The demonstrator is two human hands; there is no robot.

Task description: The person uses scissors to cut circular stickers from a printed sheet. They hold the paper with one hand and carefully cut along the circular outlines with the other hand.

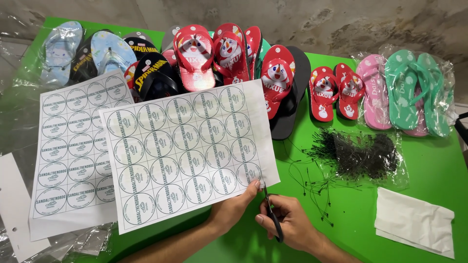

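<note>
My left hand (233, 210) pinched the bottom edge of the label sheet (187, 151), thumb on top, holding it tilted up over the green table (429, 170). My right hand (287, 225) was closed around the handles of black scissors (272, 214), blades just parted at the sheet's lower right corner, touching the paper edge. The sheet carried a grid of round printed labels. A second label sheet (70, 146) lay flat to the left of the held sheet, partly under it. Behind the held sheet stood a crowd of red cartoon flip-flops (214, 53), with black flip-flops (153, 73) and pale blue ones (109, 51) to their left. Right of the held sheet: a small red pair (336, 90), bagged pink and teal flip-flops (407, 92), then a heap of black tag loops (358, 153) on clear plastic. A crumpled white paper (414, 221) lay right of my scissor hand.
</note>
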